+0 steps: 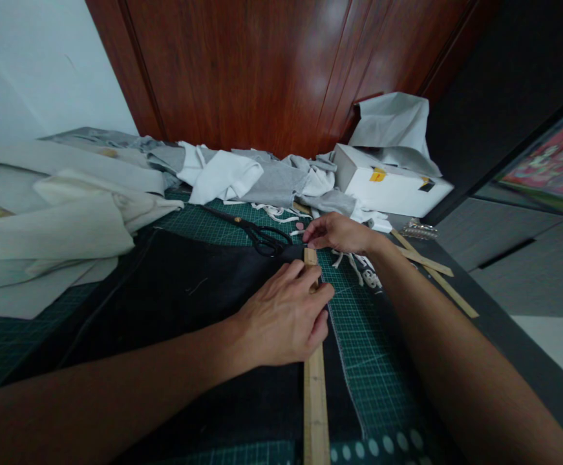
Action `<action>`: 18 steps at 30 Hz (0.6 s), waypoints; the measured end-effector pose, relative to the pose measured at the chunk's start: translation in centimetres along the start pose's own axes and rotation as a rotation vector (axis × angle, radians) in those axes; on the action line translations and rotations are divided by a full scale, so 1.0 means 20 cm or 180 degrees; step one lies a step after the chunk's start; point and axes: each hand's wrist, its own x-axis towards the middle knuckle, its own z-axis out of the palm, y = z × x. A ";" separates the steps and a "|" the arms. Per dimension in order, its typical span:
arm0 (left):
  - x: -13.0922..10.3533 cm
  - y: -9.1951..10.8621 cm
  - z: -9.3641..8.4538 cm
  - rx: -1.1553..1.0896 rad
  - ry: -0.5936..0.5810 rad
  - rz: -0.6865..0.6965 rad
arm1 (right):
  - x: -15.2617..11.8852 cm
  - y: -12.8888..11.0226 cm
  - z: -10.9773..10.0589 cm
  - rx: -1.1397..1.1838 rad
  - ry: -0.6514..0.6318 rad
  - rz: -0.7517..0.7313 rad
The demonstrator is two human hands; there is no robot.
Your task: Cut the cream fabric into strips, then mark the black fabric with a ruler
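A wooden ruler (316, 400) runs lengthwise over a black piece of cloth (174, 303), close to the cloth's stitched right edge. My left hand (286, 313) presses down on the ruler, its fingers curled over the upper part. Beyond it, my right hand (333, 232) is at the ruler's far end, thumb and fingertips pinched together at the cloth's far edge. Whatever lies between those fingertips is too small to make out. Black-handled scissors (266, 239) lie just left of my right hand, partly on the cloth.
A green cutting mat (371, 361) lies under the cloth. Cream fabric (48, 239) is heaped at left, with grey and white scraps (271, 177) along the back. At right are a white box (388, 184), white cords (351, 265) and crossed wooden strips (436, 271). A wooden panel (237, 71) rises behind.
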 end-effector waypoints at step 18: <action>0.02 -0.01 0.02 -0.0032 0.0095 -0.0393 | -0.02 0.04 0.01 -0.0305 0.0440 0.0115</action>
